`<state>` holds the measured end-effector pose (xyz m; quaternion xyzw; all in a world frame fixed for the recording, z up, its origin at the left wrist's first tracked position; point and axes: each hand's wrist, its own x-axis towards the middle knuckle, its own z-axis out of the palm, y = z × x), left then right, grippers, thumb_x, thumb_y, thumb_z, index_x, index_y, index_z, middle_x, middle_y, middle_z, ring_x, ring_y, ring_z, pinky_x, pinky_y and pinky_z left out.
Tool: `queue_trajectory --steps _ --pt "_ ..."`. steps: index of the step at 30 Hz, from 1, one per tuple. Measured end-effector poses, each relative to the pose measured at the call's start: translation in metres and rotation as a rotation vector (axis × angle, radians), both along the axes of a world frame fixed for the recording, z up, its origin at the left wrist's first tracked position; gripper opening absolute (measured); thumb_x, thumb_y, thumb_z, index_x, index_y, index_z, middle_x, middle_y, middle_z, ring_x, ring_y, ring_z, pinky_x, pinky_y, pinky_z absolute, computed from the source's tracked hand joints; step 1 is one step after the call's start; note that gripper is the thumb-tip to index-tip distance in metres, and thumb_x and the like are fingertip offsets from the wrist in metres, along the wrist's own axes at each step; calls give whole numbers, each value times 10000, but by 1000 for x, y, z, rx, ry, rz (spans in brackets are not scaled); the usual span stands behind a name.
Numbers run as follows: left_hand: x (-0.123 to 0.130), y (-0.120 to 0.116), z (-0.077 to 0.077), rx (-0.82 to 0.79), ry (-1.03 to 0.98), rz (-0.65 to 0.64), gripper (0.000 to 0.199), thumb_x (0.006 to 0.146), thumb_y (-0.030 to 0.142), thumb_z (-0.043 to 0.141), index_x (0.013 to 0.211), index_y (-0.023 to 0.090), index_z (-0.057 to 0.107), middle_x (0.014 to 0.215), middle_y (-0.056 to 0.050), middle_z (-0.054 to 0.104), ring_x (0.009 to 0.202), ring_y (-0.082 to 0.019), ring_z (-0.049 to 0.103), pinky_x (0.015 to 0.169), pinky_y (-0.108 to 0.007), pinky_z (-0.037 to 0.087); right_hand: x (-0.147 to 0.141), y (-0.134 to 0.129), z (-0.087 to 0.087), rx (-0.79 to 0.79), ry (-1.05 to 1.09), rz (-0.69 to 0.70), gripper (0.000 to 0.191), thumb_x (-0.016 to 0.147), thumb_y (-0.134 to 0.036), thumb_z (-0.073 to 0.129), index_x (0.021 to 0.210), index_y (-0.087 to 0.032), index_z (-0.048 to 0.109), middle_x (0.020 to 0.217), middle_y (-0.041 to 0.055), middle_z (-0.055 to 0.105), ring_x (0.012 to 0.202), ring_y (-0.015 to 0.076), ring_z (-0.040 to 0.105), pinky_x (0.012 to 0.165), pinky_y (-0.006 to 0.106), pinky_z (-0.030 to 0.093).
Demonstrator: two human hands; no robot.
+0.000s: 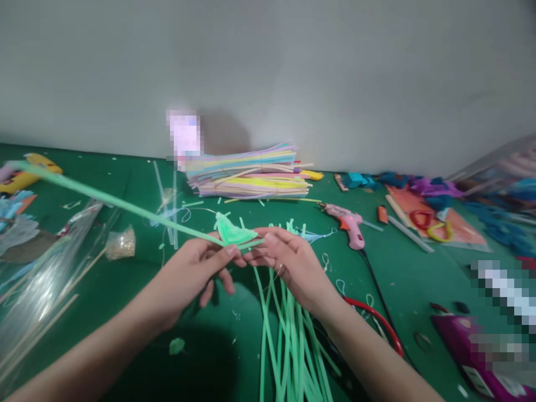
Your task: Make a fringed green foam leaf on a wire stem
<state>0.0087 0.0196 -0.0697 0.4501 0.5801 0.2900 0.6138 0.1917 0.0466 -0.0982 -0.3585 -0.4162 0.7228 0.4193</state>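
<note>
A bright green fan-shaped piece (pixel 234 228) made of pipe cleaner stands between my two hands. My left hand (pixel 205 262) pinches its lower left corner together with a long light green pipe cleaner (pixel 121 205), which stretches out to the upper left. On the other side, my right hand (pixel 288 259) pinches short green ends at the lower right of the piece. Below my right hand lies a loose bunch of light green pipe cleaners (pixel 293 340).
Bundled coloured pipe cleaners (pixel 251 173) lie by the wall. A pink glue gun (pixel 349 223) with a black cord is to the right, near red-handled pliers (pixel 377 318). Plastic wrapping (pixel 46 285) covers the left. An orange packet (pixel 435 223) lies at the right.
</note>
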Motion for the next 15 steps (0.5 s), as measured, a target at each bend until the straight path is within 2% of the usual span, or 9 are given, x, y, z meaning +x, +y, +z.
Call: queue_trajectory --steps 2,4,6,9,12,15 --pt "-11 11 12 22 33 -65 388 841 531 631 793 153 702 538 -15 633 358 -65 405 337 -169 283 4 3 1 -52 95 30 329 890 -493 629 1022 -204 712 917 50 775 817 135 739 785 242 588" --pt "-21 23 23 55 81 -144 397 791 551 671 714 163 712 534 -20 605 443 -103 485 360 -176 294 6 5 0 -118 138 55 337 912 -502 596 990 -201 726 964 62 778 834 129 739 771 222 586" --pt "-30 34 30 86 162 -243 370 774 516 694 647 169 718 466 1 521 451 -102 451 401 -184 307 5 5 -2 -167 149 79 306 900 -472 629 943 -187 732 957 66 782 808 119 739 750 209 584" --pt "-39 47 32 106 241 -336 312 769 450 711 613 180 714 510 7 523 476 -94 419 461 -199 335 1 3 -7 -203 170 90 241 851 -406 712 904 -171 729 899 57 788 762 110 737 730 203 579" --pt "-41 50 27 133 283 -343 278 791 434 692 667 187 726 532 21 498 497 -97 387 477 -207 308 -1 1 -9 -202 171 61 248 810 -401 753 889 -168 722 862 50 787 745 114 735 722 216 577" --pt "-35 47 25 171 278 -273 254 781 433 706 697 193 700 523 43 449 513 -106 371 473 -212 278 -1 1 -7 -187 161 51 270 805 -426 753 868 -167 716 840 51 785 719 119 732 699 229 578"
